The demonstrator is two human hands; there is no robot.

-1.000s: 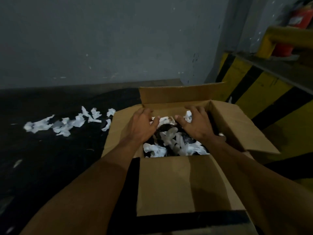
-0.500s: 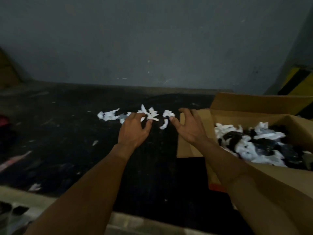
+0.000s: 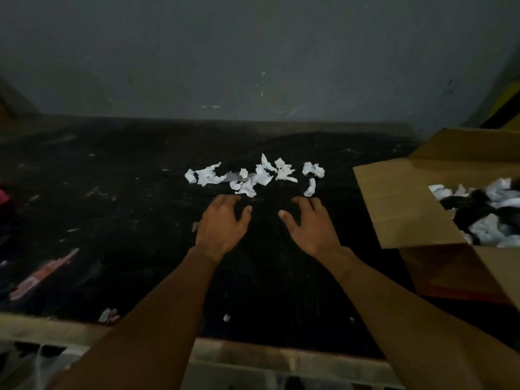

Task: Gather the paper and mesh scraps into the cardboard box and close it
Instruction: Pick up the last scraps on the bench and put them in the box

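Since the crumpled white paper scraps (image 3: 253, 175) are lying loose in a ragged row on the black, scuffed tabletop (image 3: 126, 220), they are looking like very light, soft stuff that is going to give under the fingers and weigh next to nothing. A greyish strip (image 3: 233, 176) is showing among them and may be mesh; the dim light is not letting me tell. Nothing here is seeming fragile or slippery, yet pieces this light are likely to skid or flutter off if swept fast. Taking the row from both ends and bunching it inward is looking like the better way, with cupped palms closing round the heap rather than pinching single bits.

The left hand (image 3: 222, 226) is hovering palm down just short of the row's middle, its fingers spread and gently bent, holding nothing. Whether its fingertips are touching the nearest scrap I cannot tell. The right hand (image 3: 312, 229) is hovering beside it with a gap between the thumbs, likewise spread and empty, its fingertips just short of the curled scrap at the row's right end. Both forearms are reaching forward over the table's near edge.

The open brown cardboard box (image 3: 408, 209) is standing to the right, one flap lying out over the table, and a heap of white and dark scraps (image 3: 489, 229) is lying inside it. A stray white bit (image 3: 226, 317) is lying near the front edge.
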